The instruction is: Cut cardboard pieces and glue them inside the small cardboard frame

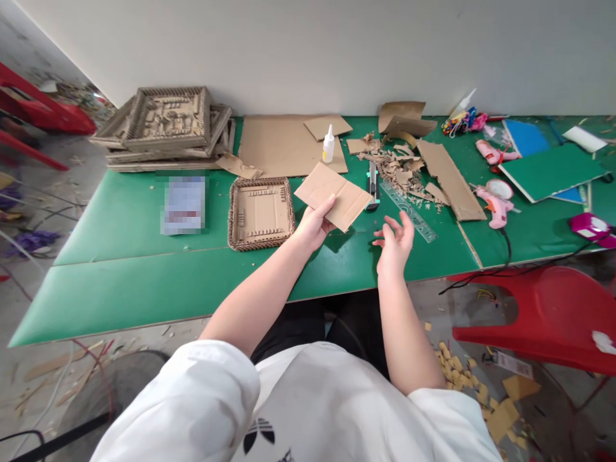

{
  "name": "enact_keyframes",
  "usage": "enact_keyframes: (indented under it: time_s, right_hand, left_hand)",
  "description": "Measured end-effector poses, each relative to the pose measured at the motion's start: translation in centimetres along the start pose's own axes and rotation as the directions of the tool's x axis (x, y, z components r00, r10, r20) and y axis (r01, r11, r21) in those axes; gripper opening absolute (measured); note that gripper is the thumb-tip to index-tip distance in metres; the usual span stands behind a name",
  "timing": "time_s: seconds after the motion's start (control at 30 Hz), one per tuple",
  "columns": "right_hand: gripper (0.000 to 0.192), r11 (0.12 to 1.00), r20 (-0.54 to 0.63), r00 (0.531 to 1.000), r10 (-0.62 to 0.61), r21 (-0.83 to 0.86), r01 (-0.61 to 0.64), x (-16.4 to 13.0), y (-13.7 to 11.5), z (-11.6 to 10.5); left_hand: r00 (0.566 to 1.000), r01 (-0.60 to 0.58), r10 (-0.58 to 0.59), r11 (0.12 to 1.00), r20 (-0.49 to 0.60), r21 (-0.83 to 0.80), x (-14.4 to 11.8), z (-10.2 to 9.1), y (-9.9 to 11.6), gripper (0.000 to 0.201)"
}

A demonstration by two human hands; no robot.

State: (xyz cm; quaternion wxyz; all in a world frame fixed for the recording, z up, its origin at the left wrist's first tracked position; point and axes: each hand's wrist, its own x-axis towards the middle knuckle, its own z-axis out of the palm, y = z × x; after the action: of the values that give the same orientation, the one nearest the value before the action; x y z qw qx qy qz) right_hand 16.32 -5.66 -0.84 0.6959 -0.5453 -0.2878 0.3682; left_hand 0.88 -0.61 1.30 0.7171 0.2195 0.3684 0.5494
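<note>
The cardboard piece (333, 196) is up off the green table (125, 282), lifted just above the mat at centre, and the left hand (315, 224) has it pinched by its near edge, thumb on top, fingers beneath. Held that way, the sheet tilts flat-side up toward the camera, so its creases show plainly. The right hand (395, 240) hangs free at about 4 o'clock from the piece, fingers spread and curled, gripping nothing, just apart from the sheet.

Right behind the piece, at 2 o'clock, a utility knife (372, 186) lies beside a clear ruler (408, 210), both set close to a heap of cardboard scraps (397, 168). At 12 o'clock stands one glue bottle (328, 144), upright on a large flat cardboard sheet (283, 146).

At 9 o'clock, one woven-edged cardboard tray (260, 212) sits alone on the mat, open side up. Farther out at 10 o'clock, a stack of finished trays (166, 128) is piled up; several there, though the exact count is hard to tell.

Well out at 3 o'clock, two pink glue guns (493, 204), one nearer, one behind it, cords trailing off the edge. One red chair (543, 314) stands past the table's corner at 4 o'clock.
</note>
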Motion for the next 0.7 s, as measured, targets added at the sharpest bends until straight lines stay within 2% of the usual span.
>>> enact_keyframes:
  time_s: [0.07, 0.13, 0.2, 0.27, 0.47, 0.7]
  right_hand:
    - [0.028, 0.989, 0.163, 0.986, 0.026, -0.149, -0.002, -0.5, 0.2, 0.2]
    - [0.023, 0.955, 0.353, 0.932, 0.082, -0.297, 0.028, -1.0, 0.3, 0.5]
    - [0.022, 0.926, 0.467, 0.877, 0.114, -0.371, 0.077, -1.5, 0.2, 0.7]
    - [0.02, 0.918, 0.506, 0.855, 0.118, -0.384, 0.1, -1.7, 0.0, 0.7]
    - [0.017, 0.911, 0.547, 0.827, 0.129, -0.395, 0.12, -1.7, -0.2, 0.6]
    - [0.015, 0.908, 0.552, 0.825, 0.125, -0.399, 0.129, -1.6, -0.1, 0.6]
  left_hand:
    - [1.0, -0.026, 0.025, 0.999, 0.005, 0.021, -0.1, 0.1, -0.1, 0.033]
    - [0.998, -0.061, 0.059, 0.996, 0.019, 0.063, -0.3, 0.2, -0.2, 0.034]
    - [0.995, -0.093, 0.09, 0.989, 0.037, 0.115, -0.5, 0.2, -0.4, 0.036]
    - [0.993, -0.116, 0.11, 0.98, 0.046, 0.16, -0.6, 0.2, -0.5, 0.039]
    - [0.989, -0.142, 0.131, 0.965, 0.063, 0.221, -0.8, 0.3, -0.7, 0.044]
    - [0.983, -0.182, 0.168, 0.949, 0.075, 0.258, -0.8, 0.3, -0.9, 0.043]
